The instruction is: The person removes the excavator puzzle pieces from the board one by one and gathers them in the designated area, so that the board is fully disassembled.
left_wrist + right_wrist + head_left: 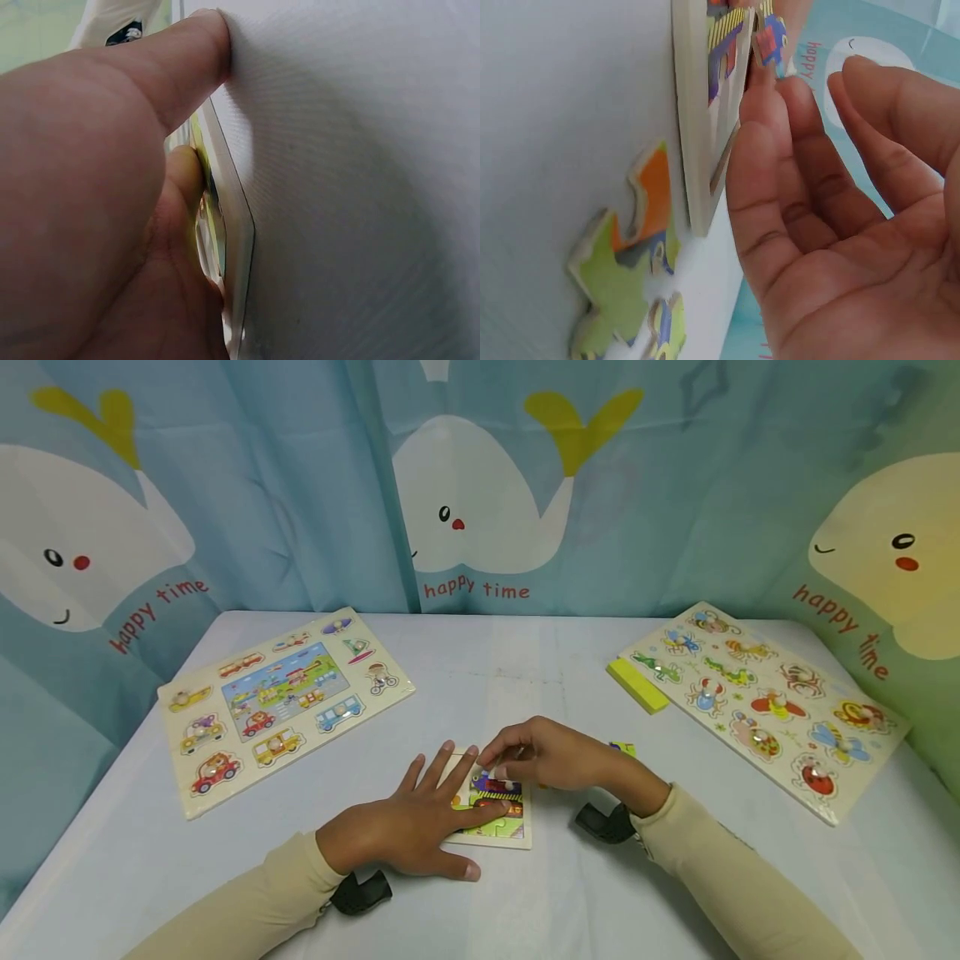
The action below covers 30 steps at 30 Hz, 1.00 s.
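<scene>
A small jigsaw puzzle board (pixel 517 842) lies at the middle front of the table, partly filled with colourful pieces and partly hidden by both hands. My left hand (pixel 416 827) rests across its left side with fingers spread, the index fingertip on the filled pieces. My right hand (pixel 551 756) is over the board's upper right part. Its fingertips pinch a blue and red puzzle piece (pixel 768 39), which tilts above the board's open recess in the right wrist view. Loose pieces, one green and orange (pixel 622 262), lie beside the board near the right hand.
A vehicle peg puzzle (pixel 382 710) lies at the back left and an insect peg puzzle (pixel 750 760) at the right. Against the insect puzzle's left edge is a yellow block (pixel 637 686). A blue whale-print curtain (pixel 480 602) hangs behind the table.
</scene>
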### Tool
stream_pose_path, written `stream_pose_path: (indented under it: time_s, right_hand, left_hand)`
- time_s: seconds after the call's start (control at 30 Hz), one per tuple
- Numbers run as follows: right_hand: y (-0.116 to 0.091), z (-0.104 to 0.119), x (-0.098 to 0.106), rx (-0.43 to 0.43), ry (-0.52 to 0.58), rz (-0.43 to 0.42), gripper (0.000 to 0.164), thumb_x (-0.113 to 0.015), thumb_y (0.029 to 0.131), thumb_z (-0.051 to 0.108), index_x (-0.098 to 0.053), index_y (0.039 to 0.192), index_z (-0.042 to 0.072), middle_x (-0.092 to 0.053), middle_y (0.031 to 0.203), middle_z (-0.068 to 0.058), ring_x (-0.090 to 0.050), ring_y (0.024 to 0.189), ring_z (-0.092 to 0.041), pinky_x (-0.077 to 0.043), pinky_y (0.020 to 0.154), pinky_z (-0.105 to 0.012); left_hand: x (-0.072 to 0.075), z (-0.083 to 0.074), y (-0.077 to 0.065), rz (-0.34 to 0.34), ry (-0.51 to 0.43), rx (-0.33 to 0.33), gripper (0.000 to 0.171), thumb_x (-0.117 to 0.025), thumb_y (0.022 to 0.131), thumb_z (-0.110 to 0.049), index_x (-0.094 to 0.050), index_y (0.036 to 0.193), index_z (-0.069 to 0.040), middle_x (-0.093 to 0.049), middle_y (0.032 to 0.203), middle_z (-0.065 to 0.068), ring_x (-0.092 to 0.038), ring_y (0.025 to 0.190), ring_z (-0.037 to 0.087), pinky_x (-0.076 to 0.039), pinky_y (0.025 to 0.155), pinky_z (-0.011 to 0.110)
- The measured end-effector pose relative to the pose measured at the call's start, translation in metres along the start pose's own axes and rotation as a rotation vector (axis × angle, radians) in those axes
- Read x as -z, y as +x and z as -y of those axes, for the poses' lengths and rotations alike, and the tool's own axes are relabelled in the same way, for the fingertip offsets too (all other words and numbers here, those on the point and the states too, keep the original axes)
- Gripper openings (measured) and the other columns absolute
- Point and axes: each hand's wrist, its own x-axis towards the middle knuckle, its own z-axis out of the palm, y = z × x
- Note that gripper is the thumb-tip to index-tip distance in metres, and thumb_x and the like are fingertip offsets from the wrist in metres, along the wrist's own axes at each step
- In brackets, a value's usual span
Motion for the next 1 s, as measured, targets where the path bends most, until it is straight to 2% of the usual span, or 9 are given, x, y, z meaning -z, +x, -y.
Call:
stream_pose_path:
  time_s: [0.17, 0.27, 0.47, 0.57, 0.73, 0.83, 0.9, 0.97, 1.0]
  right_hand:
    - [0.002, -0.003, -0.003, 0.021, 0.096, 0.0, 0.023, -0.061, 0.094, -0.001, -0.065, 0.116, -0.004, -0.066, 0.118, -0.013, -0.064, 0.104, -0.022, -0.05, 0.087, -0.032]
    - [0.003, -0.004, -0.004, 0.006, 0.129, -0.009, 0.024, -0.06, 0.094, -0.003, -0.065, 0.117, -0.003, -0.066, 0.118, -0.012, -0.063, 0.105, -0.023, -0.05, 0.088, -0.031]
    - [0.005, -0.009, -0.006, -0.065, 0.197, 0.015, 0.019, -0.059, 0.093, 0.0, -0.069, 0.109, -0.003, -0.071, 0.099, -0.007, -0.061, 0.087, -0.018, -0.047, 0.075, -0.025]
    - [0.005, -0.009, -0.007, -0.065, 0.188, 0.029, 0.016, -0.06, 0.093, 0.002, -0.071, 0.104, -0.001, -0.071, 0.092, -0.006, -0.06, 0.082, -0.017, -0.046, 0.072, -0.025]
    - [0.005, -0.008, -0.008, -0.046, 0.142, 0.038, 0.014, -0.062, 0.093, 0.002, -0.071, 0.104, 0.001, -0.069, 0.087, -0.004, -0.06, 0.08, -0.017, -0.048, 0.076, -0.028]
    - [0.006, -0.01, -0.01, -0.041, 0.137, 0.028, 0.013, -0.062, 0.093, 0.002, -0.071, 0.103, 0.001, -0.069, 0.085, -0.004, -0.059, 0.078, -0.016, -0.048, 0.074, -0.027]
    - [0.006, -0.011, -0.01, -0.041, 0.141, 0.011, 0.014, -0.061, 0.093, 0.002, -0.071, 0.103, 0.001, -0.07, 0.085, -0.004, -0.058, 0.075, -0.014, -0.047, 0.071, -0.025]
    - [0.006, -0.012, -0.01, -0.048, 0.151, -0.022, 0.015, -0.06, 0.094, 0.002, -0.071, 0.104, 0.001, -0.07, 0.087, -0.005, -0.053, 0.064, -0.011, -0.043, 0.06, -0.024]
    - [0.006, -0.012, -0.01, -0.049, 0.156, -0.042, 0.016, -0.06, 0.094, 0.002, -0.071, 0.105, 0.001, -0.071, 0.089, -0.005, -0.052, 0.064, -0.011, -0.041, 0.058, -0.023]
  left_hand:
    - [0.001, 0.0, -0.001, 0.002, -0.014, 0.003, 0.074, -0.059, 0.088, -0.062, -0.024, 0.151, -0.048, 0.016, 0.161, 0.008, 0.026, 0.141, 0.036, 0.004, 0.108, 0.064]
    - [0.001, 0.0, -0.001, 0.002, -0.01, 0.0, 0.074, -0.059, 0.088, -0.062, -0.024, 0.151, -0.049, 0.015, 0.161, 0.008, 0.027, 0.14, 0.036, 0.004, 0.107, 0.065]
    - [0.001, -0.001, 0.0, 0.004, 0.01, -0.006, 0.074, -0.059, 0.088, -0.061, -0.021, 0.151, -0.051, 0.019, 0.16, 0.008, 0.028, 0.14, 0.037, 0.004, 0.107, 0.066]
    - [0.001, -0.002, 0.0, 0.006, 0.011, -0.005, 0.074, -0.059, 0.088, -0.06, -0.02, 0.151, -0.051, 0.019, 0.16, 0.008, 0.028, 0.14, 0.036, 0.004, 0.107, 0.065]
    - [0.001, -0.002, -0.001, 0.007, 0.003, -0.009, 0.075, -0.06, 0.089, -0.06, -0.02, 0.151, -0.051, 0.02, 0.16, 0.008, 0.028, 0.14, 0.036, 0.004, 0.107, 0.065]
    - [0.001, -0.002, -0.001, 0.004, 0.002, -0.01, 0.075, -0.06, 0.088, -0.06, -0.02, 0.151, -0.051, 0.019, 0.16, 0.008, 0.027, 0.14, 0.036, 0.003, 0.107, 0.066]
    - [0.001, -0.002, -0.001, 0.0, 0.005, -0.008, 0.075, -0.06, 0.088, -0.06, -0.022, 0.151, -0.05, 0.018, 0.16, 0.008, 0.027, 0.14, 0.037, 0.002, 0.107, 0.066]
    - [0.001, -0.002, -0.001, -0.001, 0.005, -0.004, 0.074, -0.06, 0.088, -0.061, -0.023, 0.151, -0.049, 0.017, 0.16, 0.009, 0.026, 0.141, 0.037, 0.003, 0.107, 0.066]
    - [0.001, -0.002, -0.001, -0.002, 0.006, -0.002, 0.074, -0.06, 0.088, -0.061, -0.023, 0.151, -0.049, 0.017, 0.161, 0.009, 0.026, 0.141, 0.037, 0.003, 0.107, 0.066]
